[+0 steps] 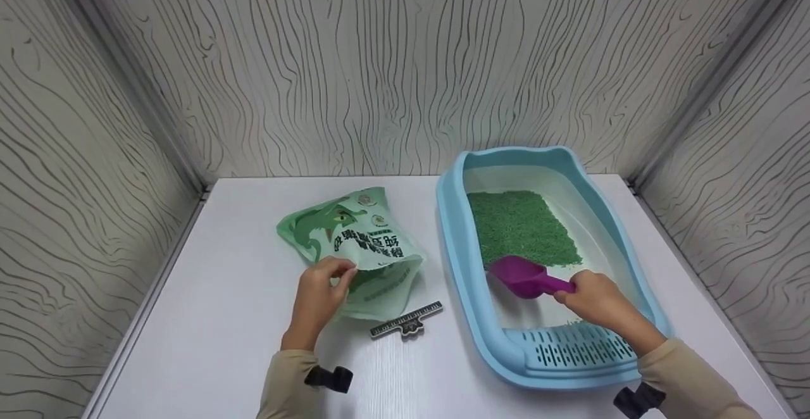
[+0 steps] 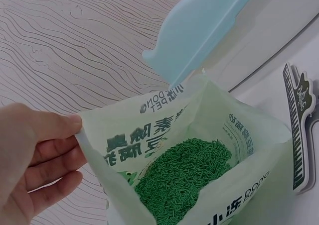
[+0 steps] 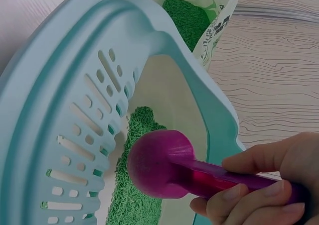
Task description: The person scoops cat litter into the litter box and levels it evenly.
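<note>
My left hand (image 1: pixel 321 293) pinches the top edge of a pale green bag (image 2: pixel 239 120), holding its mouth apart. Green pellets (image 2: pixel 182 180) of cat litter show inside it. In my right hand (image 1: pixel 598 297) is the handle of a purple scoop (image 1: pixel 522 275), held over a light blue litter box (image 1: pixel 454 242). The right wrist view shows the scoop (image 3: pixel 159 163) from its rounded side, so what it carries is hidden there. A layer of green pellets (image 1: pixel 522 226) covers the far left part of the box floor.
A black and silver clip (image 1: pixel 408 321) with a long ruled edge lies on the white table (image 1: pixel 221 292) in front of the bag. The slotted near end (image 1: pixel 576 346) of the box faces me. Wood-patterned panels (image 1: pixel 348 77) enclose the table at the back and sides.
</note>
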Demonstrator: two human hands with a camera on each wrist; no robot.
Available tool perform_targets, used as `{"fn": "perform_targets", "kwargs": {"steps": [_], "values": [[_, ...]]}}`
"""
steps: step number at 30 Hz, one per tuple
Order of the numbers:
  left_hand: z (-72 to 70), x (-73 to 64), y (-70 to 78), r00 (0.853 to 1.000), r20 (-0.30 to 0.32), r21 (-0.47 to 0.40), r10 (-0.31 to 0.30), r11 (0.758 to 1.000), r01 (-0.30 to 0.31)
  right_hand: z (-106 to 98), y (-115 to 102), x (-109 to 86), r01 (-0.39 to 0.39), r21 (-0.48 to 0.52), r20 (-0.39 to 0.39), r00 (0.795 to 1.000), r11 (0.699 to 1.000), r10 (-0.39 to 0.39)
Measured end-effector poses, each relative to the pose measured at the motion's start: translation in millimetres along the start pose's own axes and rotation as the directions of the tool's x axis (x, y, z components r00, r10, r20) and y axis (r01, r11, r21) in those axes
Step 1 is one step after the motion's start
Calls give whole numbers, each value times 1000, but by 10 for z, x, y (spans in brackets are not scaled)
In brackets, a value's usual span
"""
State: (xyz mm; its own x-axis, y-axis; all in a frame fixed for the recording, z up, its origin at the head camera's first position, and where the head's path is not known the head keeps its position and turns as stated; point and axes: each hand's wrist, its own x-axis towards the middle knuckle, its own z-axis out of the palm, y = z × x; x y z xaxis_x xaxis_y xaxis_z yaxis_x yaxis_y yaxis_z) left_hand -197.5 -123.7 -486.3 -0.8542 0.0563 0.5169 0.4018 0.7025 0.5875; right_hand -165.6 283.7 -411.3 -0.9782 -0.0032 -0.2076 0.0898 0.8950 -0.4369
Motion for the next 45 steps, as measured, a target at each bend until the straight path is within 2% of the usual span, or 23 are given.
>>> {"fn": "perform_targets", "kwargs": {"steps": [6,23,28,35,45], "values": [[16,0,-6,1000,-18,18,17,1000,-17,9,0,-23,4,17,-4,1000,1000,-4],[-4,-5,10,1000,14,4,-26,1000,26,52,36,-118,9,77,-22,1000,997,-7],[4,-2,8,1000,11,3,-24,1000,24,22,43,-157,7,98,-27,1000,995,-5],[14,-8,-7,1000,-15,-8,10,1000,-10,-17,23,-225,15,91,-82,997,996,-8],[10,-9,-5,1000,0,-9,-14,1000,14,-112,-28,-343,28,114,-107,994,993,-15]]}}
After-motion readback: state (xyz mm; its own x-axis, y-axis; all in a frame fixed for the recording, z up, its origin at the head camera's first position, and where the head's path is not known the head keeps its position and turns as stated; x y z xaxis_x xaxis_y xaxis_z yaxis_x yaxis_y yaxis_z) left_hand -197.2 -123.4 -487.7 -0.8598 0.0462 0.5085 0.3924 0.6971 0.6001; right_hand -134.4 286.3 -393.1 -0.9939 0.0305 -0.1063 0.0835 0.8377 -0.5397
